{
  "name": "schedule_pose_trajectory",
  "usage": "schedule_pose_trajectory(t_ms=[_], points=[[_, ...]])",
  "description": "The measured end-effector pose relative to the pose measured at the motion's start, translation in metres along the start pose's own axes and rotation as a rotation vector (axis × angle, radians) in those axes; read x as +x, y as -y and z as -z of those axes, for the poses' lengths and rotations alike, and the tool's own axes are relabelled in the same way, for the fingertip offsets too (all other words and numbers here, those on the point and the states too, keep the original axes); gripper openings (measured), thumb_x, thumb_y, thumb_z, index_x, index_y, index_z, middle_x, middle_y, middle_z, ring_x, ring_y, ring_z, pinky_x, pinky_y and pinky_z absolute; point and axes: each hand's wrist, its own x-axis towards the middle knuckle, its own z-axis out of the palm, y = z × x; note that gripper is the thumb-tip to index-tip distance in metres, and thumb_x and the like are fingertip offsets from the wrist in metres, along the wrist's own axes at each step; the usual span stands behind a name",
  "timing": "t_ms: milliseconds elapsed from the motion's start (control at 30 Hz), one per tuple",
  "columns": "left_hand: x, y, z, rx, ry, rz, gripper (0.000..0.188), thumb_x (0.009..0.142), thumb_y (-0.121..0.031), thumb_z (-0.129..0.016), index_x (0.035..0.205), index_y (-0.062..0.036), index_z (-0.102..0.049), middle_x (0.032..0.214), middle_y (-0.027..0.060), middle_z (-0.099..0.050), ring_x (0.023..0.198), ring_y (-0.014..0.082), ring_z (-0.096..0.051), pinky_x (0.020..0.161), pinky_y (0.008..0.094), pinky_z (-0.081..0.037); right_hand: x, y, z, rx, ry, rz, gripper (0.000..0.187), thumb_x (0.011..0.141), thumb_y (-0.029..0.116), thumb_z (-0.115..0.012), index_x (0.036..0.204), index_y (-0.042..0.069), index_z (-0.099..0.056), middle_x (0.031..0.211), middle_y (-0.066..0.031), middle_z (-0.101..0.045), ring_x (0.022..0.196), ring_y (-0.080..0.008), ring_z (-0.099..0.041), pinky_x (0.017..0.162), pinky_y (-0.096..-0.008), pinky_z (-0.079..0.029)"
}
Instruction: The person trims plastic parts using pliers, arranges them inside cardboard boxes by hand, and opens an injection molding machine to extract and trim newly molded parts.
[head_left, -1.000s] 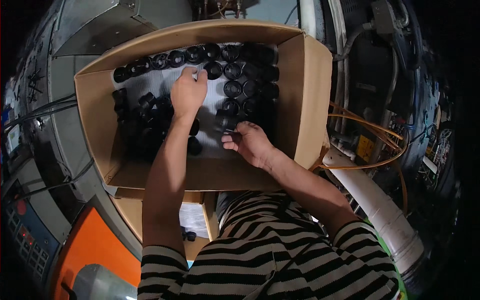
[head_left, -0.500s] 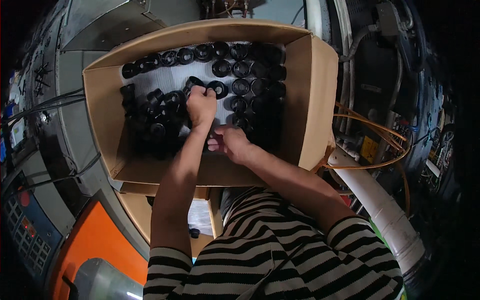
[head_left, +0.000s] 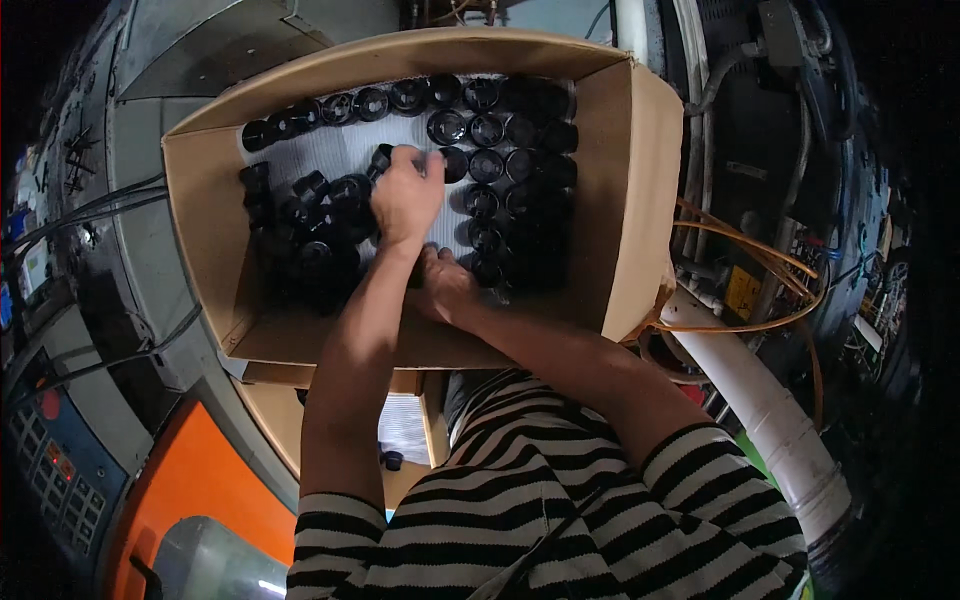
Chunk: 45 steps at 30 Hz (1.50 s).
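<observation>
Black round plastic caps (head_left: pixel 487 164) stand in rows along the far and right sides of a cardboard box (head_left: pixel 648 190). More caps (head_left: pixel 316 257) lie jumbled at the left, some tipped over. Over the middle of the box is my left hand (head_left: pixel 408 200), palm down, with thumb and fingers apart. One tilted cap (head_left: pixel 381 160) is beside its fingers, and an upright cap (head_left: pixel 455 165) is just right of its thumb. Nearer me, my right hand (head_left: pixel 449 287) reaches low into the box, its fingers bent and partly in shadow. Whether it holds anything is hidden.
A pale ribbed sheet (head_left: pixel 335 152) lines the box floor. Below the near wall, a second carton (head_left: pixel 270 405) holds a small black piece (head_left: pixel 392 460). Left are a keypad panel (head_left: pixel 60 460) and orange surface (head_left: pixel 190 490); right, orange cables (head_left: pixel 745 240) and a pale pipe (head_left: pixel 750 390).
The cap by my left hand has moved right and away from me, up to the row. My left hand has moved slightly away from it. My right hand has moved left and lower into the box.
</observation>
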Motion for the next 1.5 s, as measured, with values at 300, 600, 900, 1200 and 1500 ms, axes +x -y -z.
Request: schedule_pose_trajectory(t_ms=[300,600,900,1200,1500], points=[[0.015,0.041,0.05,0.537,0.25,-0.216,0.029,0.087,-0.032,-0.063,0.105,-0.0105,-0.07,0.09,0.0205,-0.07,0.089,0.0413,-0.066,0.078,0.0454,-0.053,0.0,0.012,-0.002,-0.235,0.025,0.295,0.062,0.081,0.04,-0.066,0.128,0.004,-0.05,0.097,-0.0201,-0.065,0.096,-0.0336,-0.066,0.08,-0.0452,-0.053],[-0.015,0.044,0.046,0.233,0.621,-0.321,0.027,0.084,-0.025,-0.068,0.106,-0.0101,-0.071,0.095,0.017,-0.071,0.092,0.0361,-0.067,0.082,0.0435,-0.052,0.021,-0.008,-0.042,0.647,-0.048,0.16,0.023,0.079,0.022,-0.069,0.095,0.006,-0.068,0.088,-0.0147,-0.07,0.09,-0.0345,-0.067,0.078,-0.0412,-0.052],[-0.004,0.045,0.022,0.237,0.592,-0.434,0.026,0.086,-0.024,-0.065,0.108,-0.0129,-0.069,0.098,0.0158,-0.07,0.095,0.0368,-0.065,0.083,0.0457,-0.052,-0.001,-0.001,-0.005,-0.104,0.146,0.278,0.02,0.081,0.019,-0.065,0.098,0.008,-0.067,0.091,-0.0159,-0.069,0.089,-0.0355,-0.067,0.078,-0.0436,-0.053],[-0.012,0.057,0.071,0.382,0.381,-0.522,0.025,0.088,-0.028,-0.063,0.1,-0.0053,-0.066,0.092,0.0189,-0.07,0.088,0.0372,-0.067,0.076,0.0451,-0.053,-0.018,-0.009,0.082,-0.463,0.048,0.359,0.016,0.087,0.017,-0.054,0.095,0.011,-0.066,0.087,-0.0153,-0.066,0.091,-0.0283,-0.067,0.073,-0.0442,-0.053],[-0.047,0.066,0.05,0.638,0.329,-0.497,0.028,0.089,-0.03,-0.061,0.089,-0.0027,-0.066,0.072,0.019,-0.068,0.068,0.0368,-0.068,0.062,0.0463,-0.054,0.002,-0.038,0.072,-0.793,-0.248,0.623,0.017,0.082,0.02,-0.056,0.093,0.013,-0.068,0.092,-0.0059,-0.063,0.087,-0.0235,-0.063,0.076,-0.0376,-0.05]])
